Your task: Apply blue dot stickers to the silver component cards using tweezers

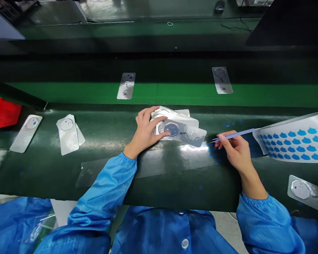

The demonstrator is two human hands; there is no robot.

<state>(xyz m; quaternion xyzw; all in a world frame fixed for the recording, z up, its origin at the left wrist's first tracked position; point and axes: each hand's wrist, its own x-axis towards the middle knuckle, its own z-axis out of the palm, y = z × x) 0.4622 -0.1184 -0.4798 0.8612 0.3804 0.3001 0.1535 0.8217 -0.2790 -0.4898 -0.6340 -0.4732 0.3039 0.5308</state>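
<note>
My left hand (146, 131) grips the left end of a silver metal plate (192, 134) with a round recess and a speckled pattern. That plate lies tilted on top of a stack of similar plates (172, 113). Between the thumb and fingers of my right hand (235, 150) is a pair of lavender tweezers (237, 134), its tips just right of the top plate's corner. Whether the tips hold anything is too small to tell. Beyond the tweezers lies a white sheet of blue stickers (296, 139), its left edge curled up.
Single plates lie on the back ledge, one left (126, 86) and one right (222, 81). More plates (68, 135) rest on the green table's left side, and another (307, 192) at lower right. A red bin (7, 113) stands far left. Clear film (153, 165) lies before me.
</note>
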